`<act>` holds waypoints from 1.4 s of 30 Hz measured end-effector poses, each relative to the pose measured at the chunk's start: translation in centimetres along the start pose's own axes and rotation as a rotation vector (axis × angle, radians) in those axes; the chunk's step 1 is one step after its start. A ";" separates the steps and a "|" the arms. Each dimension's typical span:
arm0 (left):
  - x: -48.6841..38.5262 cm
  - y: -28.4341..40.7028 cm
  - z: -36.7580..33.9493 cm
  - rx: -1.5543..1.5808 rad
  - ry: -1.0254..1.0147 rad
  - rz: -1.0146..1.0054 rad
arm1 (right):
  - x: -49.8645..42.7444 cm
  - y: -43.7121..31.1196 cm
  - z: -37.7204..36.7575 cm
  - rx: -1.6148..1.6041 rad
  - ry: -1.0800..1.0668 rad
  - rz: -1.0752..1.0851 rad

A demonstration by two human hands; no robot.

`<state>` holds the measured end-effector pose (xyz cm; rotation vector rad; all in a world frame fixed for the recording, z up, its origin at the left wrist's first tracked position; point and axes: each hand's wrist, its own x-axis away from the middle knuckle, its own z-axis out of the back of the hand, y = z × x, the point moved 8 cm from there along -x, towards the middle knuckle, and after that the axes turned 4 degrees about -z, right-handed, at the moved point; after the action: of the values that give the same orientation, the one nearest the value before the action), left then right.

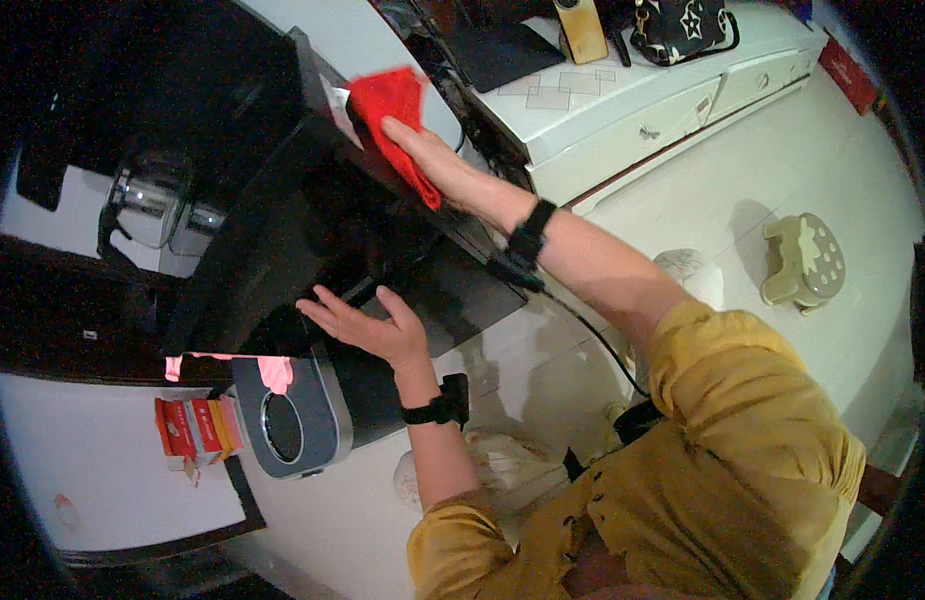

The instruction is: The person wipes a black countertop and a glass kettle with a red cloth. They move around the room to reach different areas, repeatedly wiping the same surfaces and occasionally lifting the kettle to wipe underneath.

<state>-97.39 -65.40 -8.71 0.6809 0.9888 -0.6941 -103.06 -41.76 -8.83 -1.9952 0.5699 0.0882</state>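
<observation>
My right hand [421, 154] grips a red cloth [397, 101] and holds it against the upper side edge of a large black glossy appliance [275, 217]. The cloth is bunched under my fingers, and one corner hangs down. A white label [341, 112] shows on the appliance's side beside the cloth. My left hand [368, 322] is held before the dark front, fingers spread and holding nothing; whether it touches the surface I cannot tell. Pink cloth-like material [276, 373] hangs over the appliance's near left edge. A glass pitcher [148, 206] with a dark handle appears beyond the top edge.
A grey rounded device [320, 450] with a round ring stands at lower left, beside red boxes [181, 431] on a white tabletop [117, 465]. At right are a white drawer cabinet [620, 142] bearing a phone [582, 30] and patterned bag [680, 30], and a small stool [815, 255].
</observation>
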 end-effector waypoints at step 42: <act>1.2 -1.3 -1.3 -0.069 -0.074 0.002 | 15.8 16.3 6.3 -0.216 0.383 -0.665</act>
<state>-98.57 -65.43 -10.57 0.5922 0.9398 -0.6761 -94.90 -48.01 -30.02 -2.3316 0.1053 -0.6740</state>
